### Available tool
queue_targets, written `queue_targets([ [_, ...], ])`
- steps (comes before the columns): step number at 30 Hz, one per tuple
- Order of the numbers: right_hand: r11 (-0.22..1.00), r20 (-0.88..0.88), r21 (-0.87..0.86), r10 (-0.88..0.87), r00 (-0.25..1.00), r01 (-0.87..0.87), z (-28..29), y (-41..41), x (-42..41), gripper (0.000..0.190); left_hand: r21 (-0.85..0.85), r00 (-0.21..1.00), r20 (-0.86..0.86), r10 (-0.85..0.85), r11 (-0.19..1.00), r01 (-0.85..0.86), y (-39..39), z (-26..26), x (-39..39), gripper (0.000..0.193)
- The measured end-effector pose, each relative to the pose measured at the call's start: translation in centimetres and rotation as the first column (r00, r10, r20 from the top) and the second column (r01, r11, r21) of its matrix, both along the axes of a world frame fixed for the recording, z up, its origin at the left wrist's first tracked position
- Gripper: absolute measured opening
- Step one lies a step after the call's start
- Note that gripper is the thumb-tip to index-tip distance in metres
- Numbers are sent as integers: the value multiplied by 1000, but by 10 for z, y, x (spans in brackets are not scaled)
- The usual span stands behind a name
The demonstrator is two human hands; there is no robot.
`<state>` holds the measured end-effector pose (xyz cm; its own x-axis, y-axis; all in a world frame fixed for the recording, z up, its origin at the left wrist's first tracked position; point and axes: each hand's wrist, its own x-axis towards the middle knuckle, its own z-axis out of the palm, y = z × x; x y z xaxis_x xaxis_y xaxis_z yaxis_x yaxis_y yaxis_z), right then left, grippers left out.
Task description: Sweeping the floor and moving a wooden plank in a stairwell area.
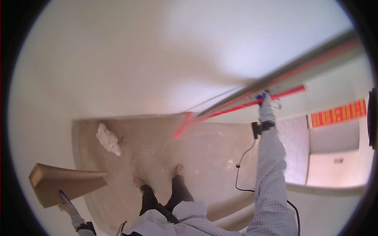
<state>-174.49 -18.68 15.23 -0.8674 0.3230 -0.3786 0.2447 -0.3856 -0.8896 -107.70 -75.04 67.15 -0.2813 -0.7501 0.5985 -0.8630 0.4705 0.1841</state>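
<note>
My right hand (266,99), raised at the right, is closed around a red pole (242,106) near its upper end. The far end of the pole carries a short red crosspiece (183,126), blurred, above the floor near the wall. Something blue shows at the fingers of this hand. At the lower left, my left hand (64,204) is at the side of a brown box-like object (71,184), perhaps cardboard or wood; a thin blue strip lies along the hand. Its fingers are too unclear to tell whether they grip the object.
A crumpled white cloth or bag (108,140) lies on the bare floor (153,147) near the wall. A dark rail with a reddish line (310,63) runs along the wall at upper right. A red banner with yellow writing (339,113) hangs by an opening. A black cable (237,177) hangs beside my right arm.
</note>
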Motion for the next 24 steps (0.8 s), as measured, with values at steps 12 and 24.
queue_targets([
  [12, 914, -47, -135, 380, 924, -383, 76, -148, 13, 59, 399, 755, 114, -646, 726, 561, 45, -131, -317, 29],
  [24, 786, 69, -18, 618, 783, -618, 61, -136, 11, 46, 565, 422, -82, -903, 306, 766, 169, -279, -419, 29],
])
